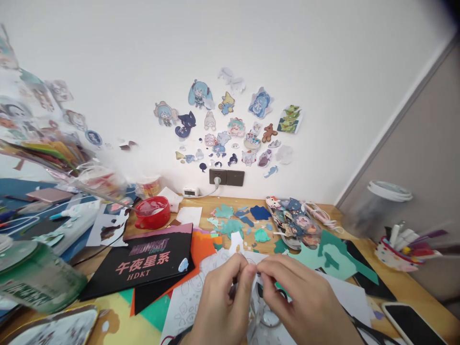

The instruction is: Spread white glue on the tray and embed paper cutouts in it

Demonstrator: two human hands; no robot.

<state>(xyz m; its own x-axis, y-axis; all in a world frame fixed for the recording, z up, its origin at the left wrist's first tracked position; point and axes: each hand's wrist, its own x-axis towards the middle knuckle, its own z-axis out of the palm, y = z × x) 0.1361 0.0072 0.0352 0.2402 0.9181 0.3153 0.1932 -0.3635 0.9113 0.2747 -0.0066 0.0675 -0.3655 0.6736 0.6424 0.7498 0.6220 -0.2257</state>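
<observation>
Sticker piece, tiny, pinched between our fingertips low in the frame, right above the white printed sheet [190,297] — too small and covered to say exactly what it is. Our left hand [223,302] is curled nearly closed, thumb and forefinger pressed together on it; our right hand [302,306] is likewise almost closed, fingertips meeting the left's at the same spot. We judge this a peel or separate step: best done with a light pinch, pulling slowly from one corner and working close over the sheet so nothing tears or drops. Something clear and roundish sits under our wrists, possibly scissor loops or a tape ring, we cannot tell. Beyond the hands, a black booklet [143,261] with pink lettering lies on orange paper [203,249]; teal paper cutouts [230,225] are scattered mid-desk, a pile of character stickers [294,220] just right of them. A red bowl [153,213] sits further back left, and a pen cup [398,251] at right. Phone [413,326] is cut off at the lower right edge. Left side is motion-blurred, green jar [39,278] barely readable. Farthest, wall stickers [230,124] sit above a wall outlet [226,177].
</observation>
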